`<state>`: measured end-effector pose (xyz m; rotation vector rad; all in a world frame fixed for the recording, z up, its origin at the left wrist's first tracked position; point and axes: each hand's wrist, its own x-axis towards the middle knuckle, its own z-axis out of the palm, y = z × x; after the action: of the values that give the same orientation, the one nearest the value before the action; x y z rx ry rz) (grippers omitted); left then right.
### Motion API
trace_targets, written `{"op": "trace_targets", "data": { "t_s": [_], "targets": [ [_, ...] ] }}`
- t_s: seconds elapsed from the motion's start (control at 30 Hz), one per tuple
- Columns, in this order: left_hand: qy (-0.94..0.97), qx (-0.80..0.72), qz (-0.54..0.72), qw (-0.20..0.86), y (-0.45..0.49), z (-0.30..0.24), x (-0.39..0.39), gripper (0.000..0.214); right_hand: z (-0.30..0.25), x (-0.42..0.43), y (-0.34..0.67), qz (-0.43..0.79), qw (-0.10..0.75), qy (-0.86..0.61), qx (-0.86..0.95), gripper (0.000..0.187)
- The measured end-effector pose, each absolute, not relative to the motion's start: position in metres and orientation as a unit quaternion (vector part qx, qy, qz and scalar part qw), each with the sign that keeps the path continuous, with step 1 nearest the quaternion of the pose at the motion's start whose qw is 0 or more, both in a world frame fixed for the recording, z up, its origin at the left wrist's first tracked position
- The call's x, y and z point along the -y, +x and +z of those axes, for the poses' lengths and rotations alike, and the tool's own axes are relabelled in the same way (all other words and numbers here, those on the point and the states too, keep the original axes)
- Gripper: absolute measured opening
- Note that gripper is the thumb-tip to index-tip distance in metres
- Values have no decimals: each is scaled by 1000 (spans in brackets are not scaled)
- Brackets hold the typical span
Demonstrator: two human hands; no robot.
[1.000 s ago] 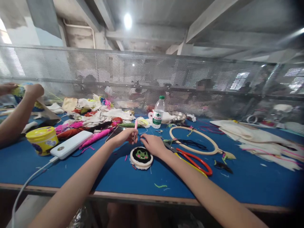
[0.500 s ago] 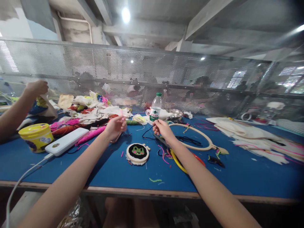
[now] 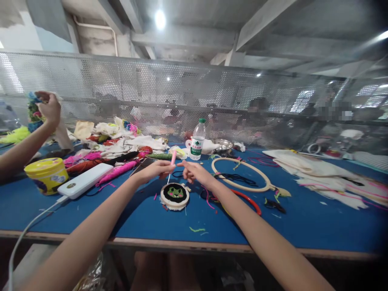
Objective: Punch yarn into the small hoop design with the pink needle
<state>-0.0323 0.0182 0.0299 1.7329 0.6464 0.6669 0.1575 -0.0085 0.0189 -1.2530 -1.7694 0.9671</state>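
Observation:
My left hand [image 3: 156, 168] is closed round a thin pink punch needle [image 3: 171, 161], held upright with its tip pointing down. My right hand [image 3: 192, 171] hovers just right of it, fingertips pinched near the needle's top, seemingly on a dark thread too fine to make out. Both hands hang above a small round tufted patch [image 3: 175, 195] with a green frog face on black, lying on the blue table [image 3: 142, 218]. Red and yellow handled scissors [image 3: 246, 201] lie partly under my right forearm.
A wooden embroidery hoop [image 3: 239, 175] lies right of the hands, a water bottle [image 3: 197, 143] behind. At left are a white power bank [image 3: 85, 184], a yellow tub [image 3: 47, 174], yarn and cloth heaps [image 3: 115, 147]. Another person's hand [image 3: 48, 107] lifts colourful yarn. White fabric [image 3: 321, 173] covers the right.
My hands, spread apart half a second ago, have come back together above the frog patch. The neighbour's hand has risen, holding yarn.

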Motion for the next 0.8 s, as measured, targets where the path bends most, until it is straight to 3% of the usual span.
{"op": "trace_targets", "data": {
  "t_s": [0.13,0.3,0.4,0.5,0.63,0.8],
  "targets": [
    [773,-233,157,569,-32,33,-11,33,16,15,146,516,392,-402,647,38],
    [800,-248,185,514,-32,34,-14,38,16,12,148,579,480,-362,551,24],
    [802,-399,284,342,-38,35,-23,41,19,7,153,563,550,-365,498,23],
    [739,-574,325,141,-51,32,-36,32,23,3,160,549,599,-361,458,20],
    [702,-663,257,51,-66,22,-49,27,25,3,163,547,620,-348,441,19],
    [688,-703,177,-20,-71,12,-52,49,24,4,161,552,622,-341,439,19]
  ]
}}
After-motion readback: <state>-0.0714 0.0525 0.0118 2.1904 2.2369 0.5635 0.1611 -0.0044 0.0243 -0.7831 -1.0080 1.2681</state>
